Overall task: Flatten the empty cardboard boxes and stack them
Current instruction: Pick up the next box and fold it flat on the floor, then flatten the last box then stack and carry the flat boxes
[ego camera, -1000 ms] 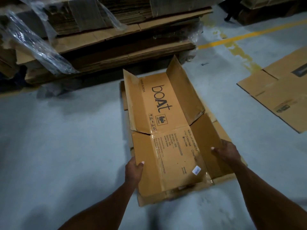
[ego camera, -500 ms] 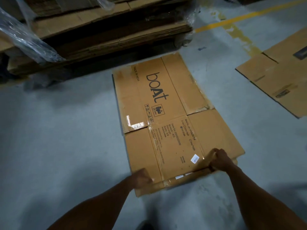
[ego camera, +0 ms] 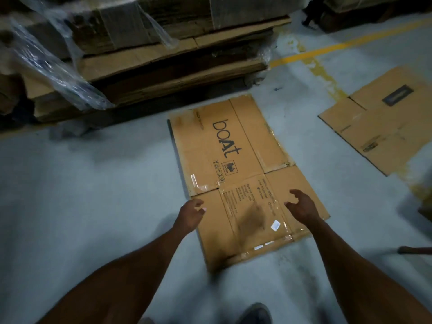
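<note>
Cardboard is what lies before you: the flattened box (ego camera: 236,174) with "boAt" printed on it is spread flat on the grey concrete floor (ego camera: 81,206), its flaps splayed out level and strips of clear tape shining along its near edge and at the left flap seam. Nothing is in it; it is one flat sheet, with a small white sticker near the near edge. At its near edge a second brown edge shows just beneath, though you cannot tell how many sheets lie under it.

Your left hand (ego camera: 190,212) hangs over the box's left edge with the fingers loosely curled and nothing in them. Your right hand (ego camera: 301,204) hovers over the near right panel, fingers spread and bent, gripping nothing either; whether either hand brushes the cardboard cannot be told.

Beyond the box, the pallet stack (ego camera: 163,64) of flat cardboard sheets stands against the far side, partly wrapped in torn clear plastic film (ego camera: 58,73) that hangs down at its left. To your right, well apart from the box, another flattened carton (ego camera: 383,122) lies on the floor with a dark label on its far panel. A yellow painted line (ego camera: 327,49) runs across the floor between the stack and that carton. The toe of your shoe (ego camera: 254,312) shows at the bottom edge.
</note>
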Motion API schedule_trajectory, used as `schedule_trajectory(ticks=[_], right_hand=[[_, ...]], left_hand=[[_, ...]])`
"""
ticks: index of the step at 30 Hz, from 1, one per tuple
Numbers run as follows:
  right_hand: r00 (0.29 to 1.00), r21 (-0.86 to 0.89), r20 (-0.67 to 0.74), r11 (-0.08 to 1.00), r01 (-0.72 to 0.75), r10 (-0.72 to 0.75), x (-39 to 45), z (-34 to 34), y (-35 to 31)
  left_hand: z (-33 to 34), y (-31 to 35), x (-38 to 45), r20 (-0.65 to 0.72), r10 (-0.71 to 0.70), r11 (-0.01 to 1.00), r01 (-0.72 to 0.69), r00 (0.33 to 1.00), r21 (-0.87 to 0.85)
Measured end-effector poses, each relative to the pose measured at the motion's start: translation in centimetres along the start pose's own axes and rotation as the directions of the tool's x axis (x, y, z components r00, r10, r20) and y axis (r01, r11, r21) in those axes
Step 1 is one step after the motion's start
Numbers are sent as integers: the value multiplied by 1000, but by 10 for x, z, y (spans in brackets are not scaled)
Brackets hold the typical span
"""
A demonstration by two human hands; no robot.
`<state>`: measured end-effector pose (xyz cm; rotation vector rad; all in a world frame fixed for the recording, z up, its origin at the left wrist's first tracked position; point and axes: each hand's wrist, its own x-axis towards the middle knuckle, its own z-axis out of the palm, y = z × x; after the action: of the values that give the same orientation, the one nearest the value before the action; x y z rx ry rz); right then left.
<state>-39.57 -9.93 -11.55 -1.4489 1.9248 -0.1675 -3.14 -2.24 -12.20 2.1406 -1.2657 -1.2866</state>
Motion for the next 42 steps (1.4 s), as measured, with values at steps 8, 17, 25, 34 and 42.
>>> schedule_trajectory(ticks=[8, 17, 25, 34, 42], right_hand=[[994, 8, 71, 997, 80, -81, -139, -88, -209], [967, 36, 198, 987, 156, -160, -313, -153, -401], [838, -47, 438, 923, 382, -324, -423, -127, -507], [679, 57, 619, 885, 462, -394, -549, -55, -588], [582, 39, 688, 823, 566, -433, -673, 61, -644]], left_hand=[[-211, 117, -136, -66, 56, 990, -64, 996, -123], [-407, 177, -319, -164, -96, 967, 53, 982, -249], [-506, 123, -464, -379, -305, 882, 109, 874, -458], [-538, 2, -604, -508, -561, 746, 131, 654, -653], [-573, -147, -736, -493, -695, 612, 71, 523, -787]])
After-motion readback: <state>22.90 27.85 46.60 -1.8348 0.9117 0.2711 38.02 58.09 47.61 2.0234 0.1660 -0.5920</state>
